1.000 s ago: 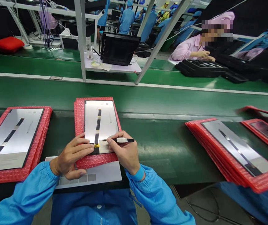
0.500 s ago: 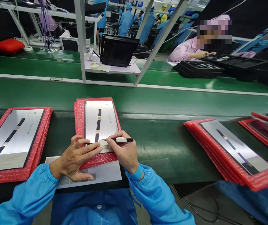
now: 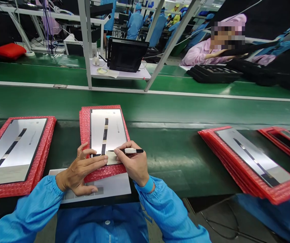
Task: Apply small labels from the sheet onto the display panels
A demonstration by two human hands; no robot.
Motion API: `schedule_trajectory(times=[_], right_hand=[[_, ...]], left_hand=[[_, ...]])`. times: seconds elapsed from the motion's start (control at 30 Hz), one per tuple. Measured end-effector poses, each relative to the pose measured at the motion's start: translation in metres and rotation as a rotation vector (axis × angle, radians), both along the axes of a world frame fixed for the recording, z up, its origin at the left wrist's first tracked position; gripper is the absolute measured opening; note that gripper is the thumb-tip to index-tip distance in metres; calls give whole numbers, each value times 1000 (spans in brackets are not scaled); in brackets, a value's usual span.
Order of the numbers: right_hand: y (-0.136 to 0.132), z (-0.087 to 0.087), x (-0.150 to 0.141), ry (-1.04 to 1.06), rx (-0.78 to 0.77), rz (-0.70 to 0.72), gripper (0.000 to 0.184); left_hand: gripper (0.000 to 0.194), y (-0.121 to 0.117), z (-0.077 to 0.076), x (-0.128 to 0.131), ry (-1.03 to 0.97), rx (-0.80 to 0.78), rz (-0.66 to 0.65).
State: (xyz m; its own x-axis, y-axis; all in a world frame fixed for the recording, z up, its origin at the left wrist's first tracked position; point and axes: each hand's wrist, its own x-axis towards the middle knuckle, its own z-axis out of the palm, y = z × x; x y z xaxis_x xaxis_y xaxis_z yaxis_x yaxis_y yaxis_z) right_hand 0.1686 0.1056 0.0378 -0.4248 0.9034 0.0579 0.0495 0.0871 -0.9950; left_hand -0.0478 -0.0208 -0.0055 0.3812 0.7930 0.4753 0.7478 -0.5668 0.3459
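A silvery display panel [image 3: 115, 126] with a dark flex strip [image 3: 105, 135] down its middle lies face-down on red bubble-wrap sleeves [image 3: 84, 125]. My left hand [image 3: 81, 172] rests with fingers stretched out over the panel's lower left edge, fingertips touching it. In my right hand [image 3: 134, 165] is a slim pointed tool [image 3: 132, 151] with a black-and-white handle, held like a pen. Its thin dark tip points left, close to the lower end of the strip; contact cannot be made out. Beneath the sleeves, a printed paper sheet [image 3: 116, 185] sticks out towards me.
To the left sits a stack of red sleeves [image 3: 50, 135] with a similar panel [image 3: 30, 145] on top; another such stack [image 3: 220, 148] stands at the right. Behind the green bench [image 3: 170, 152] are a metal post [image 3: 85, 50], a black monitor [image 3: 127, 54] and a co-worker in pink [image 3: 200, 54].
My hands and the tool stay almost in place over the panel. At far right, the upper red-edged item is lower now, on the sleeves. Across the bench, the co-worker's arms have moved.
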Motion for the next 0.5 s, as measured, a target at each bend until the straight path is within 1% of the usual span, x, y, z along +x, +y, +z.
schedule_trajectory(times=[0.1,0.2,0.27,0.33,0.37,0.43,0.5], right_hand=[[-3,1,2,82,14,-21,21],[-9,0,12,163,116,-106,14],[-14,-3,24,202,195,-170,11],[-18,-9,39,249,253,-212,10],[-20,-13,48,273,271,-227,9],[-25,-22,65,300,287,-253,9],[-31,-31,81,248,276,-265,9]], left_hand=[[80,2,0,-2,-31,4,4],[79,-3,12,-4,-21,41,4],[74,-15,24,-2,-42,139,52],[61,-34,34,5,-91,276,134],[52,-45,36,11,-113,328,172],[39,-65,34,25,-130,317,189],[29,-81,22,40,-131,223,165]])
